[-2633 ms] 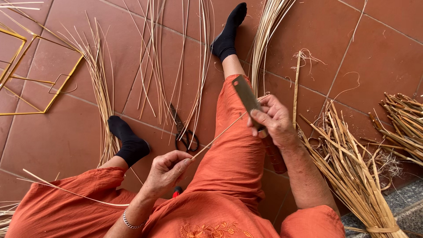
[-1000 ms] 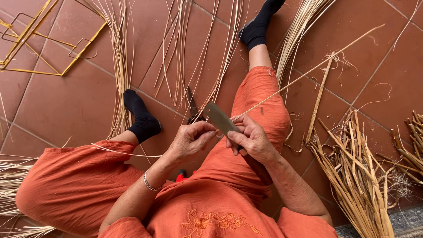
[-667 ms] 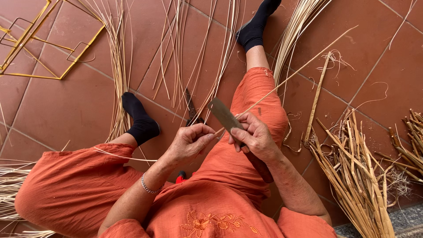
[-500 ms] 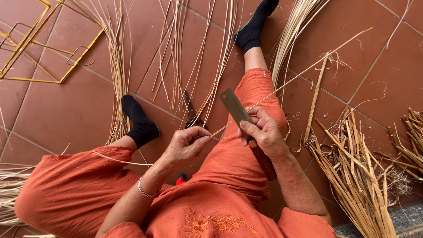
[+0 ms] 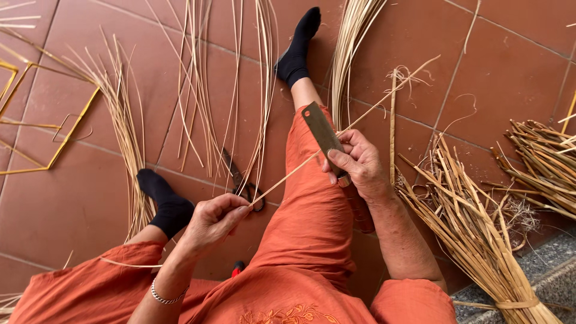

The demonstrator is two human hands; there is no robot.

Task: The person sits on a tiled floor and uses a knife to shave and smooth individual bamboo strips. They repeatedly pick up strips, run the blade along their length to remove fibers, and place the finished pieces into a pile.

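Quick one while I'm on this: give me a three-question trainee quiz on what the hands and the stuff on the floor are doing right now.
1. True or false: the right hand holds a flat-bladed knife.
2. What does the left hand pinch? A) scissors B) a thin cane strip C) a bracelet
3. Fill in: the tied bundle of split cane lies on the person's ____ side.

Key:
1. True.
2. B: the thin cane strip runs up from the left grip, across the blade.
3. Right. The scissors lie untouched on the tiled floor between the legs.

1 head view, steeply down, close over lap (image 5: 312,240)
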